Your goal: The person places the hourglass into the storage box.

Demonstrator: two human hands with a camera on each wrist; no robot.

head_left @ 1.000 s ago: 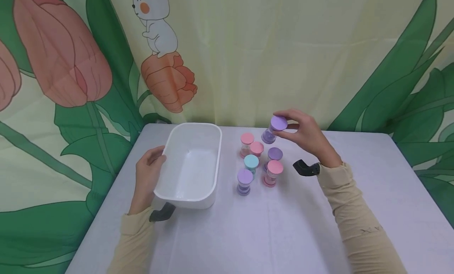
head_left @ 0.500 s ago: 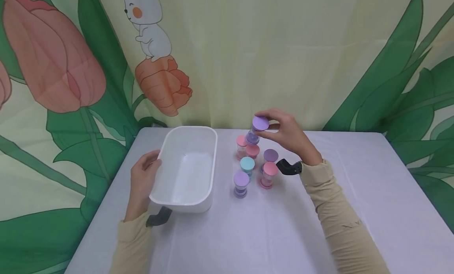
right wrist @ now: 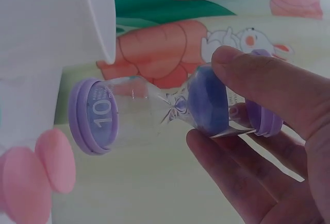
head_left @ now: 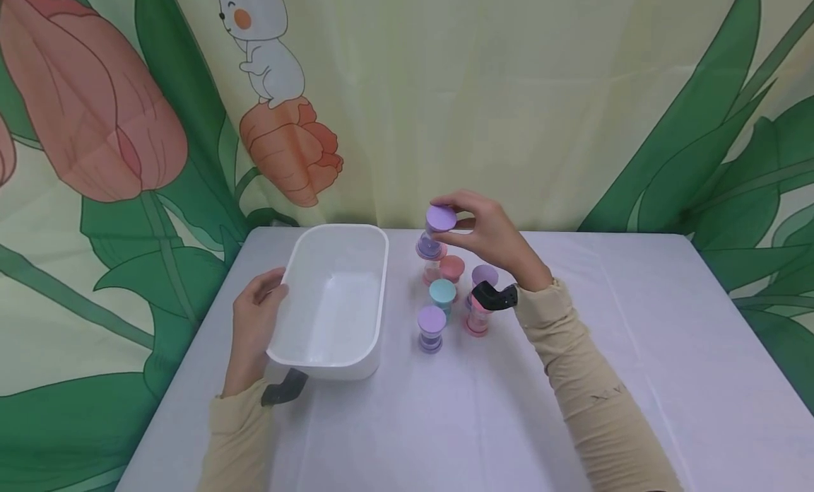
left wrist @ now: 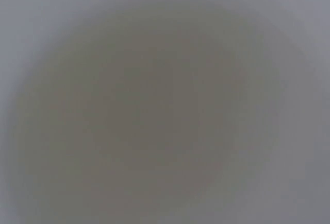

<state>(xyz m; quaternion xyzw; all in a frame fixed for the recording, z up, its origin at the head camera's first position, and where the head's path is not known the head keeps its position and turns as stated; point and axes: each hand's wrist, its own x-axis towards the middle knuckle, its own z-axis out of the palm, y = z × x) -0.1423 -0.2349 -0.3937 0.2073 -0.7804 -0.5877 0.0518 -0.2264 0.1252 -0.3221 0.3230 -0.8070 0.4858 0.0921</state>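
My right hand (head_left: 486,230) pinches a purple hourglass (head_left: 436,230) near its upper cap, above the back of the group. In the right wrist view that hourglass (right wrist: 154,108) shows a "10" on one cap and dark purple sand at the held end. My left hand (head_left: 256,326) grips the left rim of a white plastic tub (head_left: 375,350), thumb over the edge. The tub's inside shows bare white. The left wrist view is only a grey blur.
Several hourglasses stand right of the tub: a teal one (head_left: 442,291), a purple one (head_left: 431,329) in front, pink ones (head_left: 452,267), and another purple one (head_left: 485,275) by the right wrist's black camera mount (head_left: 494,296). A printed curtain (head_left: 445,124) hangs behind the table.
My right hand has carried the purple hourglass leftward, from right of the group to over the back pink one. The left hand keeps its grip on the tub.
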